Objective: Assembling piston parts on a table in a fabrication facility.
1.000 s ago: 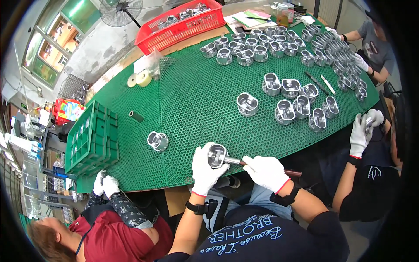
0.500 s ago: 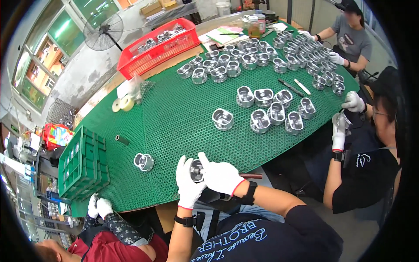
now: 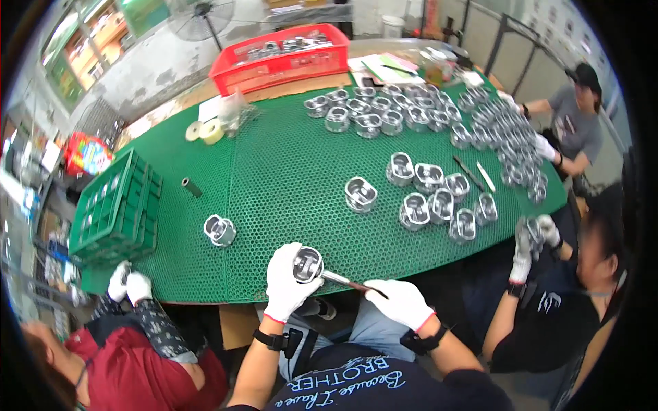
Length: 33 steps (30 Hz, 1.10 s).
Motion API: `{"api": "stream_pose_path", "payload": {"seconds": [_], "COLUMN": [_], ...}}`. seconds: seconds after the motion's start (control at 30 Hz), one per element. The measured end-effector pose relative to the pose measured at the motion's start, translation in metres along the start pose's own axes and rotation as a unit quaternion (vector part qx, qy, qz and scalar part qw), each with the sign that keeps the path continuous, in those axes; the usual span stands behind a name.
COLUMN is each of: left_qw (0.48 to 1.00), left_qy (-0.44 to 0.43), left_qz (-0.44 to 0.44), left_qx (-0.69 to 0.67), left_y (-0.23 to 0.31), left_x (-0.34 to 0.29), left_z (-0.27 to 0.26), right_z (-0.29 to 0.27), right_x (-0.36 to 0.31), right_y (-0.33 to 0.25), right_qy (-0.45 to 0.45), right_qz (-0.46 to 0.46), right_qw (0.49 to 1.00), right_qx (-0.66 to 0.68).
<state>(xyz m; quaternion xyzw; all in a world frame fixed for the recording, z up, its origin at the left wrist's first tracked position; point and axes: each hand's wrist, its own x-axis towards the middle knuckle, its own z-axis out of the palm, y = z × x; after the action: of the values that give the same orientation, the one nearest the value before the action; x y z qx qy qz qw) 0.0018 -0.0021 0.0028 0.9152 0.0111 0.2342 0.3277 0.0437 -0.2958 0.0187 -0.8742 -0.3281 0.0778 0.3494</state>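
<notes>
1. Green crates are stacked at the table's left end.
2. A short dark tube lies to their right, on the green table surface.
3. A single piston sits nearer than the tube.
4. The gloved left hand clasps the held piston by the table's near edge, hollow side showing.
5. A brown-handled tool points leftward at that piston's right side; I cannot tell whether they touch.
6. Another lone piston stands farther off.
7. The gloved right hand grasps the tool's handle.
8. Farther right, grouped pistons stand close together.
</notes>
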Motion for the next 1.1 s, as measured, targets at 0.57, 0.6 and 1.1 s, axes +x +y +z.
{"api": "stream_pose_path", "payload": {"seconds": [0.57, 0.6, 1.1], "left_qw": [0.979, 0.97, 0.936], "left_qy": [0.106, 0.141, 0.307], "left_qz": [-0.165, -0.186, -0.134], "left_qx": [-0.057, -0.062, 0.108], "left_y": [-0.008, -0.017, -0.051], "left_x": [-0.017, -0.019, -0.025], "left_z": [-0.08, -0.09, -0.041], "right_z": [-0.001, 0.001, -0.015], "right_x": [0.018, 0.019, 0.023], "right_y": [0.016, 0.017, 0.046], "right_qy": [0.055, 0.061, 0.311], "right_qz": [0.246, 0.245, 0.172], "right_qw": [0.904, 0.905, 0.935], "right_qx": [0.344, 0.342, 0.011]}}
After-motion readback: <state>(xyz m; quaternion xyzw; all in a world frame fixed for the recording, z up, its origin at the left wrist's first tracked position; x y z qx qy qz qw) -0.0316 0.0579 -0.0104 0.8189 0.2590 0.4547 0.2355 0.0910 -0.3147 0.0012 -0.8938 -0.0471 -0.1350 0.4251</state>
